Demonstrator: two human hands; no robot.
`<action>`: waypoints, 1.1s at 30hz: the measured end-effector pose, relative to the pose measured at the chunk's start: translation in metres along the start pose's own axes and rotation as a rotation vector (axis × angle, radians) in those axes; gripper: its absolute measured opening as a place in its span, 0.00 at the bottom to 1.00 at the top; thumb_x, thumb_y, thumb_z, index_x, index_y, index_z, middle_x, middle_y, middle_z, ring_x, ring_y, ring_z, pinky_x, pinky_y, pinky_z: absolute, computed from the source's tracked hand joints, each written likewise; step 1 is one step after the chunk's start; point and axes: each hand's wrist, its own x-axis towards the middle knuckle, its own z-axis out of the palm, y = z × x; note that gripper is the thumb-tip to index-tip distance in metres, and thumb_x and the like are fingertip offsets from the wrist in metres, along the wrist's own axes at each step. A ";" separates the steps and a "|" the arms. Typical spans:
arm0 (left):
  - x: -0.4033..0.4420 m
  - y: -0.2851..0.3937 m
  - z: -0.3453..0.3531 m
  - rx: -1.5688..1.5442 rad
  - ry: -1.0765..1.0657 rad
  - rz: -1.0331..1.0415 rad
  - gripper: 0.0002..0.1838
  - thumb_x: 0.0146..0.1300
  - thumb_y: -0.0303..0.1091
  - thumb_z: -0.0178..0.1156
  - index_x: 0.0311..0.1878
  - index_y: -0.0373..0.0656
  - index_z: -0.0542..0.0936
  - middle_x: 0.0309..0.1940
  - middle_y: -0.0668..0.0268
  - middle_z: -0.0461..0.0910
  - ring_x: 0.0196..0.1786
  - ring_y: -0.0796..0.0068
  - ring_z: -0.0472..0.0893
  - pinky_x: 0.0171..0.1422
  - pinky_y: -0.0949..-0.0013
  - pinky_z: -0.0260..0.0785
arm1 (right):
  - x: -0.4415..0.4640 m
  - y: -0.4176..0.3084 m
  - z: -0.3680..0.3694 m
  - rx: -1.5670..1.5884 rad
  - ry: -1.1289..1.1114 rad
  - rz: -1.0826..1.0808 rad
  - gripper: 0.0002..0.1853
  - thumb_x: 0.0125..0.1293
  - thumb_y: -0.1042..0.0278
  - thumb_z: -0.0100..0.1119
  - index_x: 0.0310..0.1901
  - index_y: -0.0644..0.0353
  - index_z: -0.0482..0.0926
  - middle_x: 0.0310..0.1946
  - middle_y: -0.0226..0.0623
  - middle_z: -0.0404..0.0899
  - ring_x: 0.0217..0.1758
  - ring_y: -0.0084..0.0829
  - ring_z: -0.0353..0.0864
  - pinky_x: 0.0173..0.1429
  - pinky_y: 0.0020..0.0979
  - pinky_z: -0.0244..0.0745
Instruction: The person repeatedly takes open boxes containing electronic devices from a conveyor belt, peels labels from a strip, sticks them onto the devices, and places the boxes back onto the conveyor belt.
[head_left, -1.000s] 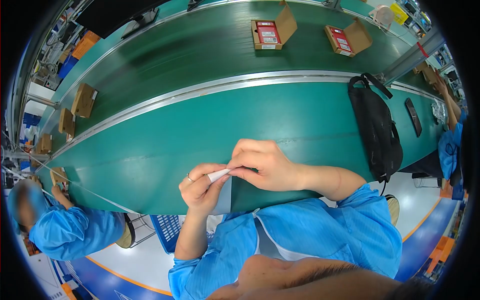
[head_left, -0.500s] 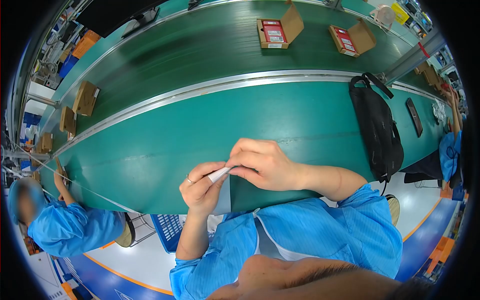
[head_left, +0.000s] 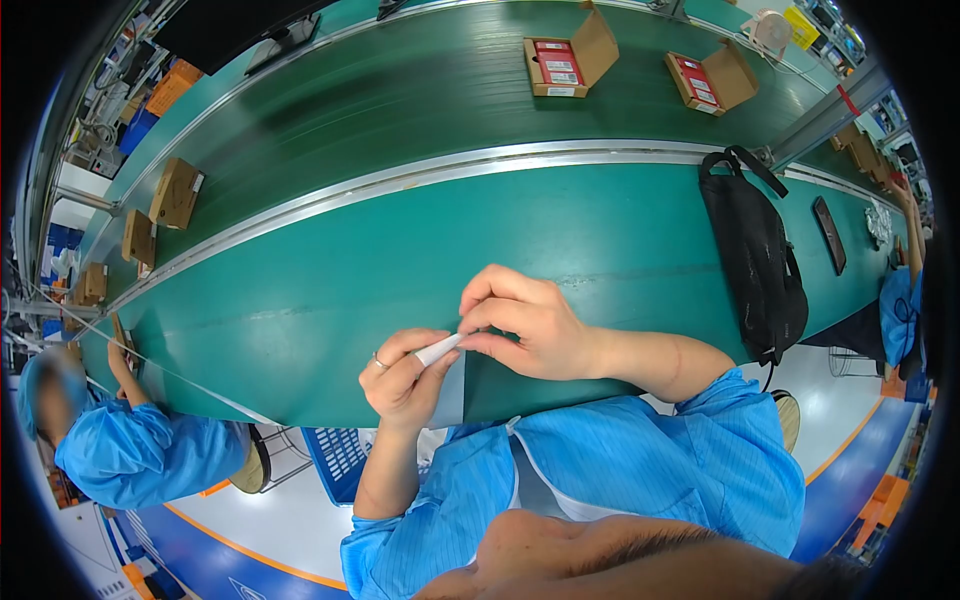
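Between the thumb and fingers of my left hand (head_left: 398,385), which wears a ring, is a small white rolled or folded piece (head_left: 438,350). My right hand (head_left: 528,322) is pinched at the upper right end of that piece, its fingertips close together. What exactly the white piece is cannot be made out. Both hands are above the near edge of the green table (head_left: 330,290). A pale grey sheet-like area (head_left: 452,395) shows at the table edge just below them.
Beyond the metal rail runs a green conveyor (head_left: 400,100) carrying open cartons (head_left: 558,90) with red packs and closed cartons (head_left: 176,193). A black bag (head_left: 755,260) and a dark flat device (head_left: 829,235) lie right. A blue basket (head_left: 335,462) stands below; a co-worker (head_left: 150,450) sits left.
The cartons on the conveyor have shifted slightly to the right. My right hand's fingers have lifted a little, while my left hand stays nearly in place with the white piece.
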 end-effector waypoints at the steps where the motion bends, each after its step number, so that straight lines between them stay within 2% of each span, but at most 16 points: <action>1: 0.000 0.001 -0.002 -0.009 -0.017 -0.032 0.07 0.44 0.19 0.68 0.28 0.32 0.80 0.31 0.57 0.81 0.29 0.71 0.80 0.29 0.76 0.71 | 0.000 0.000 0.000 -0.014 -0.006 -0.018 0.08 0.46 0.79 0.67 0.28 0.62 0.77 0.34 0.36 0.74 0.27 0.28 0.76 0.26 0.26 0.72; 6: -0.001 -0.001 -0.003 -0.087 -0.013 -0.195 0.06 0.46 0.21 0.68 0.28 0.34 0.81 0.30 0.60 0.81 0.27 0.76 0.78 0.26 0.78 0.66 | 0.000 -0.003 0.002 -0.064 -0.009 -0.067 0.08 0.47 0.79 0.67 0.29 0.61 0.77 0.35 0.37 0.74 0.29 0.27 0.76 0.27 0.25 0.71; 9: -0.004 -0.004 -0.012 -0.001 0.005 -0.284 0.06 0.46 0.21 0.68 0.27 0.35 0.81 0.29 0.63 0.80 0.27 0.78 0.76 0.27 0.78 0.65 | 0.001 -0.001 0.005 -0.053 0.042 -0.057 0.11 0.47 0.79 0.67 0.32 0.61 0.76 0.36 0.38 0.74 0.29 0.26 0.76 0.26 0.24 0.71; 12: 0.006 -0.025 -0.046 0.202 0.039 -0.268 0.04 0.48 0.22 0.67 0.27 0.36 0.80 0.28 0.65 0.80 0.27 0.78 0.76 0.27 0.78 0.65 | 0.004 0.006 0.007 -0.095 0.037 0.041 0.12 0.47 0.73 0.67 0.34 0.59 0.75 0.36 0.34 0.74 0.29 0.31 0.77 0.29 0.28 0.73; 13: 0.012 -0.037 -0.066 0.240 0.078 -0.351 0.02 0.51 0.22 0.65 0.27 0.36 0.80 0.27 0.67 0.78 0.27 0.80 0.74 0.29 0.78 0.64 | 0.001 0.015 0.009 -0.136 -0.013 0.093 0.14 0.48 0.71 0.67 0.36 0.59 0.75 0.38 0.35 0.73 0.34 0.33 0.77 0.33 0.29 0.74; 15: 0.029 -0.077 -0.109 0.347 0.231 -0.400 0.06 0.52 0.25 0.65 0.24 0.36 0.78 0.21 0.71 0.74 0.25 0.84 0.69 0.26 0.78 0.60 | -0.006 0.034 0.013 -0.246 -0.108 0.140 0.17 0.48 0.67 0.67 0.40 0.59 0.75 0.44 0.39 0.72 0.44 0.36 0.75 0.42 0.34 0.73; 17: 0.045 -0.127 -0.172 0.507 0.237 -0.493 0.11 0.52 0.28 0.66 0.20 0.37 0.74 0.16 0.75 0.68 0.23 0.87 0.63 0.23 0.77 0.54 | -0.008 0.039 0.017 -0.418 -0.224 0.135 0.20 0.50 0.63 0.66 0.45 0.58 0.74 0.50 0.43 0.69 0.53 0.40 0.70 0.52 0.40 0.68; 19: 0.059 -0.172 -0.223 0.320 0.352 -0.615 0.16 0.53 0.30 0.66 0.17 0.38 0.70 0.14 0.77 0.64 0.21 0.88 0.59 0.22 0.76 0.50 | -0.010 0.039 0.023 -0.660 -0.354 0.076 0.24 0.53 0.57 0.64 0.51 0.57 0.73 0.57 0.48 0.65 0.62 0.43 0.62 0.61 0.47 0.59; 22: 0.083 -0.214 -0.286 0.337 0.441 -0.679 0.08 0.53 0.30 0.66 0.26 0.34 0.81 0.19 0.73 0.75 0.22 0.85 0.69 0.25 0.76 0.59 | -0.010 0.039 0.027 -0.729 -0.502 0.118 0.29 0.56 0.51 0.59 0.57 0.56 0.70 0.63 0.52 0.59 0.67 0.47 0.55 0.66 0.54 0.48; 24: 0.097 -0.245 -0.326 0.399 0.446 -0.715 0.11 0.52 0.32 0.67 0.33 0.32 0.83 0.23 0.69 0.79 0.25 0.82 0.74 0.29 0.76 0.65 | -0.007 0.036 0.027 -0.768 -0.531 0.123 0.29 0.58 0.49 0.56 0.58 0.55 0.69 0.63 0.52 0.59 0.67 0.47 0.56 0.65 0.55 0.50; 28: 0.134 -0.286 -0.358 0.322 0.604 -0.659 0.13 0.52 0.33 0.67 0.34 0.31 0.82 0.26 0.65 0.80 0.26 0.78 0.76 0.32 0.75 0.67 | 0.001 0.032 0.029 -0.807 -0.575 0.135 0.29 0.57 0.48 0.56 0.58 0.53 0.69 0.62 0.53 0.60 0.66 0.48 0.58 0.65 0.55 0.51; 30: 0.151 -0.301 -0.364 0.160 0.663 -0.610 0.13 0.52 0.33 0.67 0.33 0.31 0.82 0.26 0.64 0.81 0.27 0.77 0.78 0.32 0.75 0.68 | 0.004 0.032 0.031 -0.818 -0.596 0.135 0.29 0.57 0.48 0.55 0.59 0.52 0.69 0.61 0.53 0.61 0.65 0.48 0.59 0.64 0.56 0.51; 33: 0.165 -0.354 -0.385 0.163 0.753 -0.514 0.13 0.50 0.32 0.69 0.33 0.30 0.82 0.26 0.64 0.81 0.26 0.77 0.78 0.33 0.76 0.69 | 0.006 0.034 0.029 -0.806 -0.619 0.144 0.29 0.56 0.48 0.55 0.59 0.51 0.69 0.61 0.53 0.61 0.64 0.49 0.59 0.64 0.55 0.51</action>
